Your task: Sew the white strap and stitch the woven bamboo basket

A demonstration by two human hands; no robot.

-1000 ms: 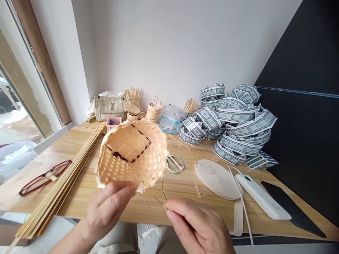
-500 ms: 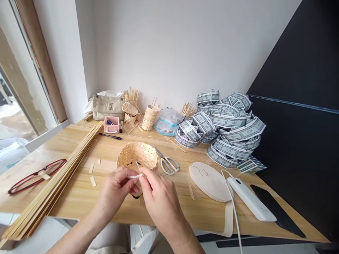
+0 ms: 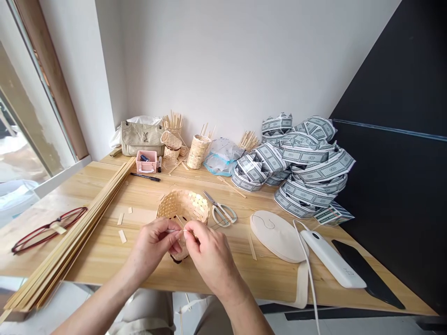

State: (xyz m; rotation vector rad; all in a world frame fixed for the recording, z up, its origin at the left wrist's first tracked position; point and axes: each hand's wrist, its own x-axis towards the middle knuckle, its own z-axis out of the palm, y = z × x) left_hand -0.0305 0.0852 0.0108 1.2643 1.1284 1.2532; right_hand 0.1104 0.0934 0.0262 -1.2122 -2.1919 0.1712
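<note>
Both hands meet in front of a woven wood-strip basket [image 3: 183, 204], which stands on the table. My left hand [image 3: 155, 242] is closed, its thumb and fingers pinching a narrow white strip [image 3: 176, 230]. My right hand [image 3: 209, 253] is closed too, thumb and forefinger pressed on the strip's right end, fingertips almost touching those of my left. A thin pale sliver points up and left from between the fingertips; I cannot tell what it is. The hands hide the basket's lower front, where a dark edge shows at the bottom.
Scissors [image 3: 223, 211] lie right of the basket, beside a flat roll of cream tape [image 3: 275, 235] with thread on it. A white power bank [image 3: 331, 260] and cable are farther right. Long wooden strips [image 3: 78, 228] and red glasses [image 3: 49, 230] lie left. Patterned bands [image 3: 310, 163] are piled behind.
The white strip shows less between my fingertips, and my hands have come slightly closer together. The camera view has shifted a little; the basket stays in front of the hands.
</note>
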